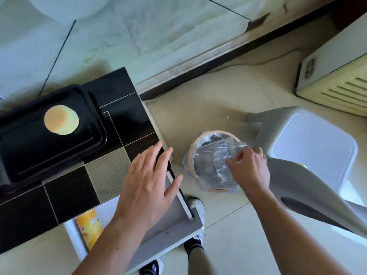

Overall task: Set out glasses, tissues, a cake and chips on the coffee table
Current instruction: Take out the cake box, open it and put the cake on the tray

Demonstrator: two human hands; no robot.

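A round yellow cake (61,119) lies on a black tray (29,151) at the left of the black-tiled coffee table (119,116). My right hand (249,165) pinches a clear plastic container (214,163) and holds it over a small waste bin (191,155) on the floor. My left hand (147,179) hovers with straight fingers over the table's right edge, holding nothing. A yellow chip packet (90,227) lies on the shelf under the tabletop.
A white plastic stool (309,147) stands to the right of the bin. A white appliance with vents (337,80) sits at the far right by the wall. My feet (195,207) stand on the tiled floor beside the table's corner.
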